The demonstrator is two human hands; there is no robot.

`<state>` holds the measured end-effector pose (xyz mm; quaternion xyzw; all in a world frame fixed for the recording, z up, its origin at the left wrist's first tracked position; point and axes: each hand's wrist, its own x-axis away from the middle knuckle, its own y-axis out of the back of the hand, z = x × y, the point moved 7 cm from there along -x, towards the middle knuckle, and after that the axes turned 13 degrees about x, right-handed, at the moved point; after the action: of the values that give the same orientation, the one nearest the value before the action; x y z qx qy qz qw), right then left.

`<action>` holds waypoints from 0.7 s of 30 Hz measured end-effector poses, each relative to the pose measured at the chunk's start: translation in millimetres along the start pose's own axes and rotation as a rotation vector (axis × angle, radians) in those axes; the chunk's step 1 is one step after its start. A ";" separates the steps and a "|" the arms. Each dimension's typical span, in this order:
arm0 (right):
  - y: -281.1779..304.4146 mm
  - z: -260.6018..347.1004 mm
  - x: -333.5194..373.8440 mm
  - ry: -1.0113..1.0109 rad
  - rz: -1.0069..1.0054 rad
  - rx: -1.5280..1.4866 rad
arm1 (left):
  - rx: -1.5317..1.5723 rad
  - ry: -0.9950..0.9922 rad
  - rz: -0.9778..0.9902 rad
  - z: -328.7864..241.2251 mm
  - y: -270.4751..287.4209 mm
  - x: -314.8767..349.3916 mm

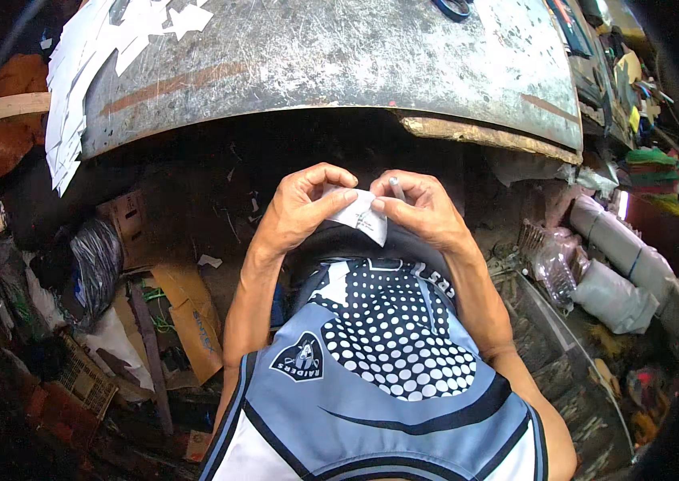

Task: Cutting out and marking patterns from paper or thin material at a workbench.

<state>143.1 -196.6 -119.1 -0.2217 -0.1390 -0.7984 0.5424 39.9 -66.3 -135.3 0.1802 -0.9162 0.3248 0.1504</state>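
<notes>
Above my lap, both hands pinch a small white piece of paper (365, 222) with some dark marks on it. My left hand (305, 204) grips its left edge between thumb and fingers. At its upper right, the thumb and forefinger of my right hand (423, 210) close on the paper. A thin pale stick-like thing (396, 189), perhaps a pen, also pokes out between the right fingers; its kind is not clear. Another white scrap (336, 282) lies on my lap, against the dotted shirt.
Ahead stands a worn metal-topped table (315, 72) with white paper pieces (74, 88) heaped at its left. A dark blue ring (453, 8) lies at its far edge. Cardboard (188, 321) and a black plastic bag (97, 260) are on the left, wrapped rolls (628, 244) on the right.
</notes>
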 end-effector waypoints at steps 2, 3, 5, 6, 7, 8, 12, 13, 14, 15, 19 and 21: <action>-1.5 1.6 -0.5 0.047 -0.006 -0.002 | -0.012 0.022 0.002 5.4 2.0 -0.6; -2.2 2.0 -0.3 0.043 -0.019 -0.014 | -0.023 0.045 0.003 8.1 2.6 -0.6; -2.9 2.7 -0.8 0.040 -0.033 -0.026 | -0.222 -0.119 -0.025 -4.5 -2.2 -2.3; -2.1 3.2 -1.1 0.044 -0.051 -0.004 | -0.419 -0.284 -0.054 -17.3 -6.6 -0.7; -0.6 2.6 -1.4 0.048 -0.070 0.017 | -0.420 -0.283 -0.053 -18.7 -9.2 0.4; -0.5 1.4 -2.1 0.047 -0.070 0.016 | -0.615 -0.428 -0.115 -30.4 -13.5 7.9; 2.4 4.0 -1.4 0.099 -0.148 0.032 | -0.913 -0.681 -0.122 -45.5 -40.0 25.5; 3.2 5.2 -1.1 0.114 -0.173 0.002 | -0.923 -0.683 -0.105 -40.6 -42.1 25.3; 2.5 4.6 -2.0 0.114 -0.169 0.001 | -0.913 -0.702 -0.128 -39.2 -43.0 24.2; 1.8 5.9 -2.6 0.149 -0.164 0.017 | -0.915 -0.701 -0.131 -37.3 -43.1 24.3; 2.6 6.5 -1.8 0.173 -0.207 -0.014 | -0.876 -0.698 -0.175 -34.2 -42.6 22.4; 4.5 6.9 -1.1 0.170 -0.219 0.004 | -0.836 -0.686 -0.187 -33.2 -41.1 21.1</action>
<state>149.0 -194.2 -113.8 -0.1357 -0.1178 -0.8683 0.4623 43.9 -79.5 -80.1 0.2814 -0.9437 -0.1592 -0.0699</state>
